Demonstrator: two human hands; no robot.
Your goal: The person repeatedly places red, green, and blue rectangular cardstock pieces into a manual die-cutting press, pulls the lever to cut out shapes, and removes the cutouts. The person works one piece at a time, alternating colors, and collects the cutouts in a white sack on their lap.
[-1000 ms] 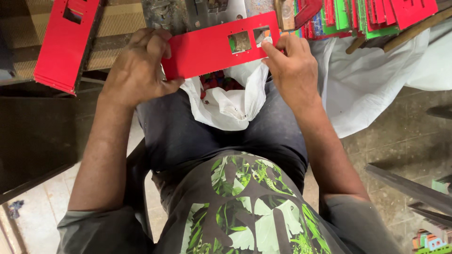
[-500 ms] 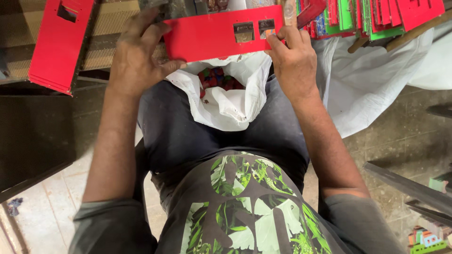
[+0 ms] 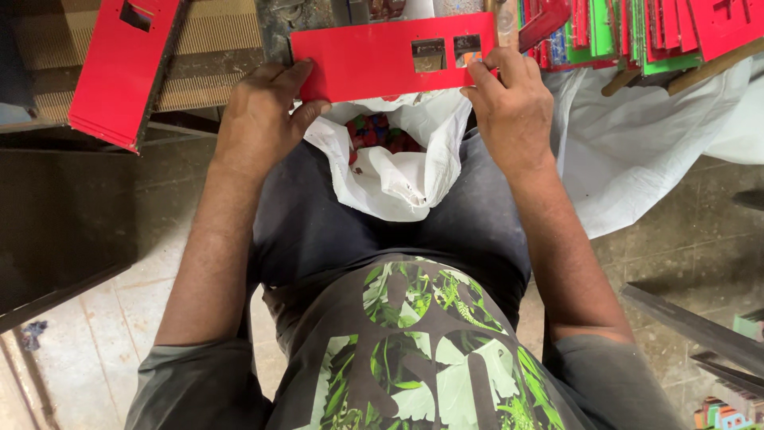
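I hold a flat red panel (image 3: 366,60) with two square cut-outs near its right end, level above my lap. My left hand (image 3: 263,119) grips its left end, thumb underneath. My right hand (image 3: 509,107) pinches the right end beside the cut-outs. Under the panel a white plastic bag (image 3: 398,175) lies open on my lap, with small red, green and blue pieces (image 3: 378,131) showing inside.
A stack of red panels (image 3: 119,72) leans on corrugated cardboard at the upper left. Red and green cut boards (image 3: 637,32) pile up at the upper right on a white sack (image 3: 637,151). A dark board (image 3: 56,223) stands at the left, metal bars (image 3: 692,326) at the right.
The red panel has levelled out from a tilt and moved up and away from my body. Both hands kept their hold on its ends.
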